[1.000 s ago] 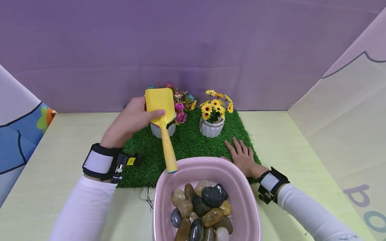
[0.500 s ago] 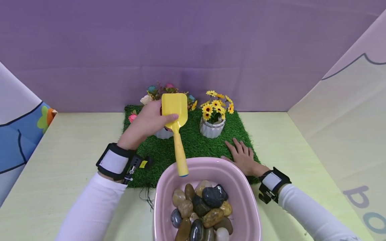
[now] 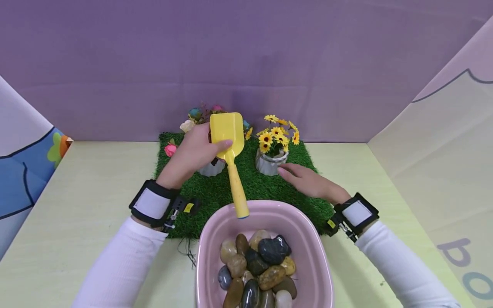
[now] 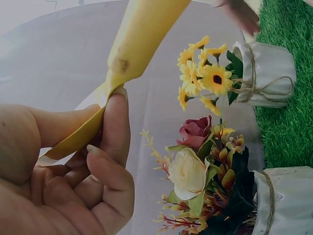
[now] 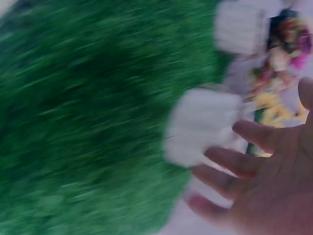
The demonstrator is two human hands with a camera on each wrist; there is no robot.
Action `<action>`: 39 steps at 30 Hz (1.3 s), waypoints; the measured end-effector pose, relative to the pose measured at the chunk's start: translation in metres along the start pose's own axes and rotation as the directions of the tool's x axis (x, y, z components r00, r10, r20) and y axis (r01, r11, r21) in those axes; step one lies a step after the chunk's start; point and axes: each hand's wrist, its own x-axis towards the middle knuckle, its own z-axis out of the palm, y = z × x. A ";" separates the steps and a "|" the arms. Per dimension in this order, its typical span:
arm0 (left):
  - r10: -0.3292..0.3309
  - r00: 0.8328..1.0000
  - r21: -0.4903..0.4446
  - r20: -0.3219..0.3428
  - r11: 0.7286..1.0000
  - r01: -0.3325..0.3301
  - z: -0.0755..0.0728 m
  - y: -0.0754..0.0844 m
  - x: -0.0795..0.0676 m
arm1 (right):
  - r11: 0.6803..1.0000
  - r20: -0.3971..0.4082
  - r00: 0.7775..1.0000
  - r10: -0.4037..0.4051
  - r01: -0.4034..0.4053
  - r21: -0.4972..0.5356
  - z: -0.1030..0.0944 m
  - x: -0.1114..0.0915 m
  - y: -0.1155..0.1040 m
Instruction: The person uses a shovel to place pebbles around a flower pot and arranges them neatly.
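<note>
A yellow toy shovel (image 3: 228,130) is pinched by its scoop between the thumb and fingers of my left hand (image 3: 198,149), its handle pointing down toward a pink basin (image 3: 204,252). In the left wrist view the thumb lies on one face of the scoop and curled fingers on the other. My right hand (image 3: 308,182) hovers over the green turf mat (image 3: 265,192), fingers extended, beside the white pot of yellow flowers (image 3: 271,164). Whether it touches the pot cannot be told. In the blurred right wrist view its fingers (image 5: 230,161) are spread near that pot.
Several smooth stones (image 3: 269,278) lie in the basin. A second white pot (image 3: 212,168) with mixed flowers (image 4: 188,174) stands behind my left hand. A purple backdrop (image 3: 246,64) rises behind the pale table (image 3: 92,192).
My left hand has moved right with the shovel, in front of the mixed flowers. My right hand has lifted from the mat and moved toward the yellow-flower pot.
</note>
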 end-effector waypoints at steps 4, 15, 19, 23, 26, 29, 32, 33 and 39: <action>0.003 1.000 -0.001 -0.003 1.000 -0.003 0.000 0.001 0.000 | 0.999 0.013 0.999 -0.051 0.051 0.008 -0.013 -0.001 -0.030; 0.021 0.999 -0.022 -0.027 1.000 -0.021 0.002 -0.002 0.000 | 0.987 0.001 0.987 -0.159 0.159 0.009 -0.018 0.001 -0.075; 0.017 0.999 -0.027 -0.027 0.999 -0.018 0.004 0.000 0.001 | 0.988 0.019 0.988 -0.153 0.153 0.032 -0.007 0.002 -0.084; 0.014 0.999 -0.036 -0.038 0.999 -0.015 0.006 0.000 0.002 | 0.985 0.019 0.989 -0.146 0.143 0.100 0.005 0.005 -0.095; 0.011 0.999 -0.061 -0.051 0.998 -0.014 0.008 0.000 0.002 | 0.981 0.003 0.990 -0.138 0.136 0.137 0.014 0.007 -0.104; 0.012 0.998 -0.054 -0.065 0.998 -0.016 0.010 0.000 0.003 | 0.980 -0.027 0.991 -0.128 0.131 0.149 0.021 0.008 -0.110; 0.016 0.996 -0.032 -0.086 0.999 -0.019 0.014 0.001 0.003 | 0.966 -0.040 0.991 -0.129 0.134 0.222 0.026 0.009 -0.114; 0.018 0.996 -0.015 -0.091 1.000 -0.020 0.015 0.001 0.004 | 0.955 -0.035 0.991 -0.127 0.131 0.267 0.028 0.009 -0.115; 0.009 0.995 0.010 -0.094 1.000 -0.008 0.022 0.000 0.003 | 0.884 0.001 0.996 -0.085 0.075 0.461 0.036 0.009 -0.114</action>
